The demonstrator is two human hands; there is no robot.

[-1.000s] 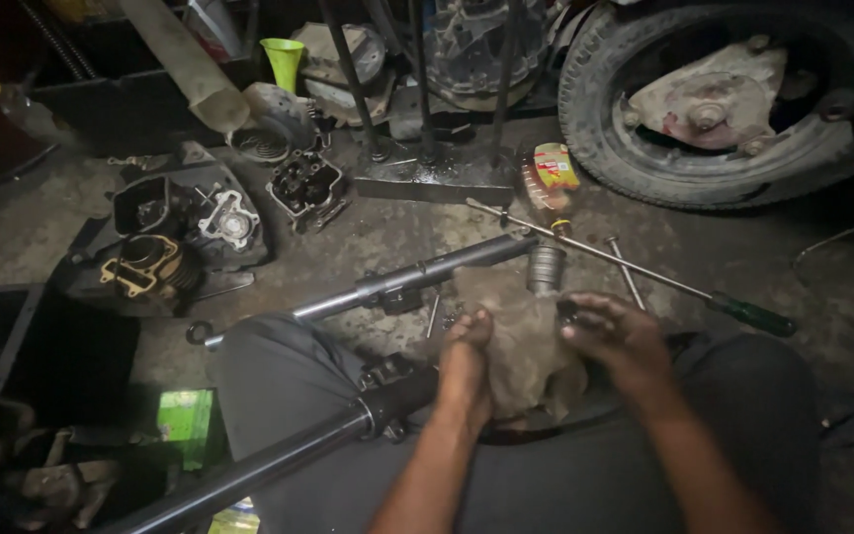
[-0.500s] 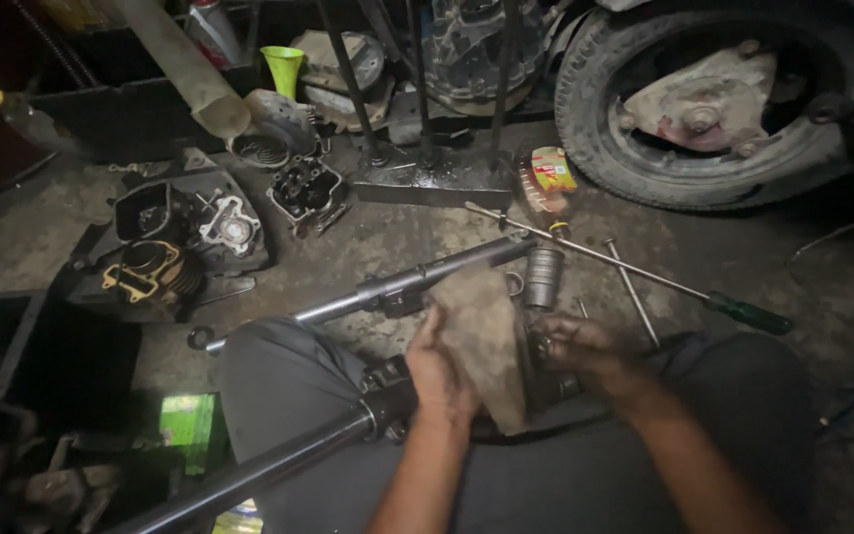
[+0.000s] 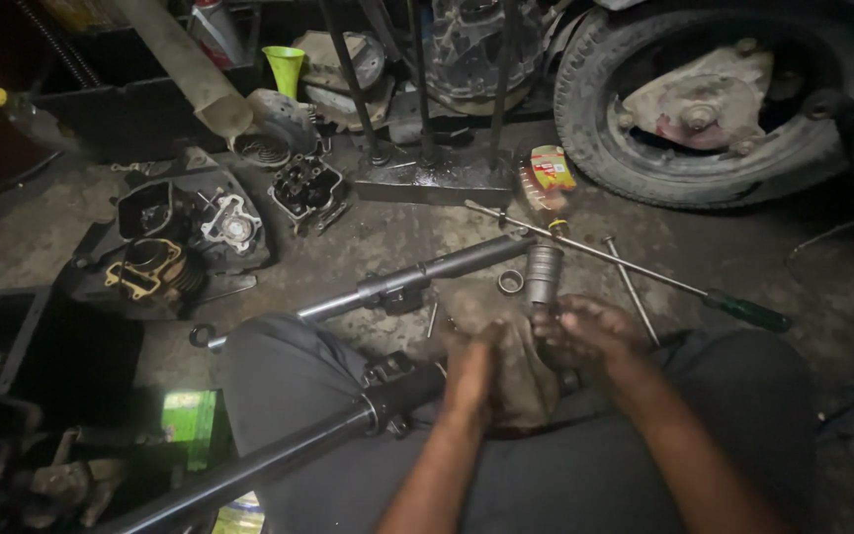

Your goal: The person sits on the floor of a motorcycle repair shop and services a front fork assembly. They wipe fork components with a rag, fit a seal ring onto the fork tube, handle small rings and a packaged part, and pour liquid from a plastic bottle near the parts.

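I sit on a workshop floor with a dirty brown rag (image 3: 524,374) in my lap. My left hand (image 3: 470,364) presses flat against the rag. My right hand (image 3: 585,331) grips a small dark part at the rag's right edge; the part is mostly hidden by my fingers. Just beyond my hands stand a grey metal cylinder (image 3: 544,274) and a small ring (image 3: 510,282). A dark fork tube (image 3: 279,455) lies across my left knee, and a second tube (image 3: 417,277) lies on the floor ahead.
A long rod with a green handle (image 3: 743,311) lies to the right. Engine parts (image 3: 190,232), a small bottle (image 3: 544,180), a green funnel (image 3: 285,67), a stand's base (image 3: 432,183) and a wheel (image 3: 704,109) fill the far side. A green box (image 3: 188,423) sits at left.
My hands have come closer together around the rag, which was lifted and is now bunched lower in my lap. The view has shifted slightly.
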